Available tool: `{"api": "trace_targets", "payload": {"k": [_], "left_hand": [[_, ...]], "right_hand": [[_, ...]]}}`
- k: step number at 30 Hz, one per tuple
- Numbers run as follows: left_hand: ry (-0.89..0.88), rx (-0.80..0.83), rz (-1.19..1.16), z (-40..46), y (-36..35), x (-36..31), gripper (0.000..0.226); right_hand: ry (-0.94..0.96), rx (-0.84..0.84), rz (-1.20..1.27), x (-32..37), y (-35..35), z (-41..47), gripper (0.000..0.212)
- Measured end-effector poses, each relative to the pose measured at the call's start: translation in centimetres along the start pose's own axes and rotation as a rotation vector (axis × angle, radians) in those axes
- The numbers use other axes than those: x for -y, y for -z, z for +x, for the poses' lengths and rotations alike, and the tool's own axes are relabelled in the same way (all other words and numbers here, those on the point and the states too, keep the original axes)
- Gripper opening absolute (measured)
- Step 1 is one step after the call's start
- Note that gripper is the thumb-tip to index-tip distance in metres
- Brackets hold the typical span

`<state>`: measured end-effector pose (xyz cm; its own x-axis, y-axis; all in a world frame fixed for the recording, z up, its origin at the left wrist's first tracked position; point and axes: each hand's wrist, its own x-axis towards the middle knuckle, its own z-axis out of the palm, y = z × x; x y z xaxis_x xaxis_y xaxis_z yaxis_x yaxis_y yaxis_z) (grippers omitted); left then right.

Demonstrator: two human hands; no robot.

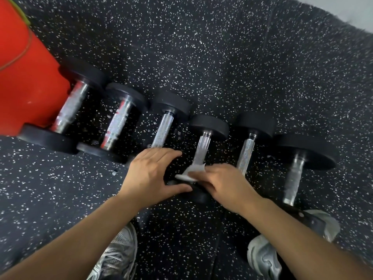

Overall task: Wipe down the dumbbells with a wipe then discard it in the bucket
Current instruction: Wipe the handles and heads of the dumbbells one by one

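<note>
Several black dumbbells with chrome handles lie in a row on the speckled rubber floor. My right hand (pixel 224 183) presses a white wipe (pixel 191 172) against the near end of a middle dumbbell (pixel 202 146). My left hand (pixel 152 174) rests spread over the near black head of the neighbouring dumbbell (pixel 163 130), thumb curled toward the head under the wipe. The orange bucket (pixel 26 77) stands at the far left, touching the largest dumbbell (pixel 68 110).
My two grey sneakers (pixel 119 253) (pixel 264 257) stand just below the row. A larger dumbbell (pixel 296 174) lies at the right end. Speckled black floor extends beyond the dumbbells, and a pale floor edge (pixel 359 9) shows at the top right.
</note>
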<state>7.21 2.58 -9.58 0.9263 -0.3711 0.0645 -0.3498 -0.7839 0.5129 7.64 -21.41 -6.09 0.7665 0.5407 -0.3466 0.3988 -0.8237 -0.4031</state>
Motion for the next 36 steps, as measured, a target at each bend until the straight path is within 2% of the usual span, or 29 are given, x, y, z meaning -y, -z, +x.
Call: {"api": "trace_targets", "payload": {"k": [3,7,9,11,15,21,23,26,28,31,36], "left_hand": [[0.002,0.009,-0.002,0.0,0.1,0.0,0.088],[0.001,0.012,0.009,0.0,0.2,-0.1,0.089],[0.005,0.014,0.011,0.0,0.2,-0.1,0.09],[0.012,0.019,0.017,0.1,0.2,-0.1,0.091],[0.018,0.028,0.023,0.1,0.3,-0.2,0.09],[0.038,0.052,0.016,0.1,0.4,-0.2,0.091],[0.039,0.053,0.021,0.1,0.4,-0.3,0.091],[0.038,0.056,0.026,0.2,0.5,-0.4,0.092],[0.043,0.058,0.017,0.2,0.7,-0.5,0.092],[0.05,0.083,0.004,0.4,0.9,-0.6,0.096],[0.056,0.171,-0.043,1.0,1.5,-0.5,0.118]], "right_hand": [[-0.009,0.005,0.075,-0.5,0.8,0.0,0.036],[-0.202,-0.333,0.155,-2.1,2.4,1.9,0.035],[-0.235,-0.41,0.148,-2.6,2.8,3.2,0.032],[-0.207,-0.376,0.126,-2.8,2.5,3.8,0.031],[-0.146,-0.191,0.033,-2.3,0.9,2.7,0.035],[0.018,0.034,0.038,-0.5,-0.1,-0.1,0.036],[0.011,-0.028,0.06,-0.5,0.3,-0.1,0.036],[-0.14,-0.323,0.129,-1.4,1.1,1.1,0.036],[-0.208,-0.419,0.127,-2.0,1.2,2.2,0.033],[-0.19,-0.331,0.106,-1.9,0.5,2.6,0.031],[0.001,-0.095,0.04,-0.9,-0.6,0.5,0.036]]}}
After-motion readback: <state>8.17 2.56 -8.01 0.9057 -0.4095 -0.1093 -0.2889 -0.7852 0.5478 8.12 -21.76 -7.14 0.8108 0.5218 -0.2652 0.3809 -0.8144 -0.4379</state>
